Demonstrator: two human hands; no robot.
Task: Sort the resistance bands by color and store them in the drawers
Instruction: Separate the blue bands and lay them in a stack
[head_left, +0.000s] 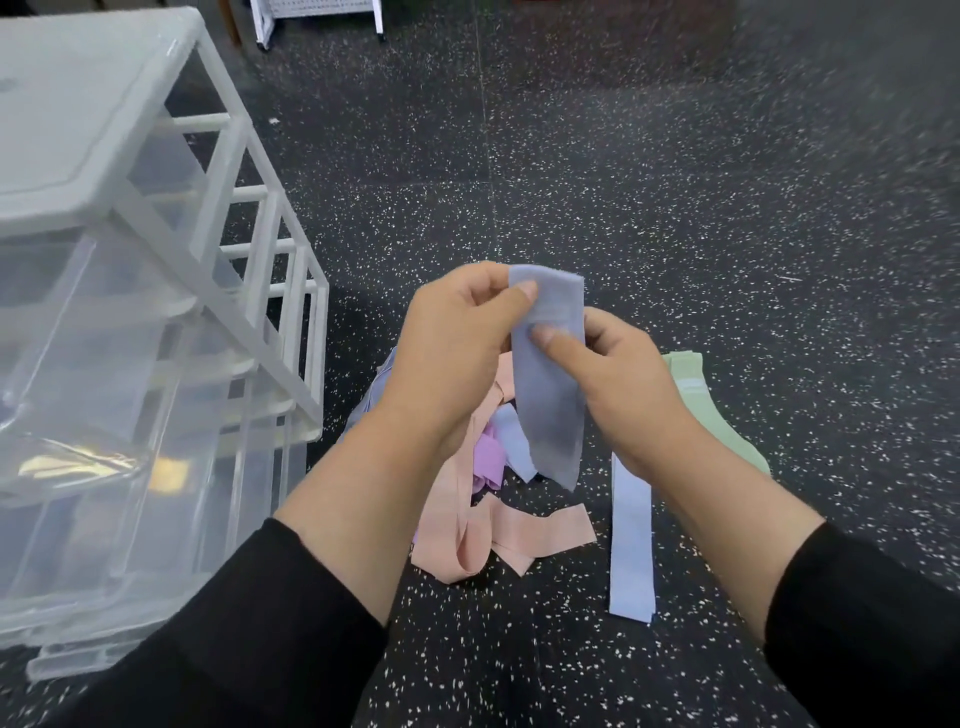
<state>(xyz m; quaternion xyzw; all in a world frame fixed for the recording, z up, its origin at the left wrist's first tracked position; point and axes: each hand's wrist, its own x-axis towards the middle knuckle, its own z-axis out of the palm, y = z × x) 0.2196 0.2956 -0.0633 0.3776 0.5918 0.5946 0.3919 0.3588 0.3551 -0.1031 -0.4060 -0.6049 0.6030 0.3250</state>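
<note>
Both hands hold one light blue resistance band (551, 395) up over the floor. My left hand (457, 338) pinches its top edge between thumb and fingers, and my right hand (608, 374) pinches it lower down with the thumb on its face. Below them lies a pile of bands: a pink band (498, 540), a purple band (489, 457) and another light blue piece (514, 441). A second light blue band (631, 540) lies flat to the right, and a green band (711, 410) lies beyond my right wrist. The clear plastic drawer unit (130, 322) stands at the left with its lower drawers pulled out.
The floor (675, 182) is dark speckled rubber. A white wire rack (317, 15) stands at the far back. The drawer unit's white frame (270, 260) reaches close to the pile's left side.
</note>
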